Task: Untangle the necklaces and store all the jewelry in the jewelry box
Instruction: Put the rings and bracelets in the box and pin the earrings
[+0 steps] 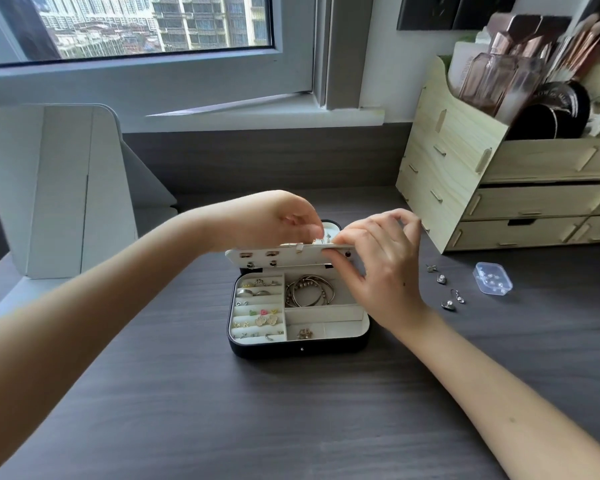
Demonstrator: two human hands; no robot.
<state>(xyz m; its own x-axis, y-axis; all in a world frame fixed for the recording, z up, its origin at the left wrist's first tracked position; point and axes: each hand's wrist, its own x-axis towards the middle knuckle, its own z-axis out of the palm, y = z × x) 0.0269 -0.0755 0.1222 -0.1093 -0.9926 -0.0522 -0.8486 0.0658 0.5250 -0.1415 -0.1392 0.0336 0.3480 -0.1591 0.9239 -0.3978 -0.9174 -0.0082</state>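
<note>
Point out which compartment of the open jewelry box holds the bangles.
The far right compartment, beside the right hand gripping the lid flap: it holds the stacked bangles. The left rolls hold only small rings and studs.

Bangles [309,291] lie in the jewelry box [300,348] mid-desk — loose earrings [447,287] to its right, organizer [506,188] behind them.

Daylit window [153,26] — dark wooden desk [222,410]
</note>
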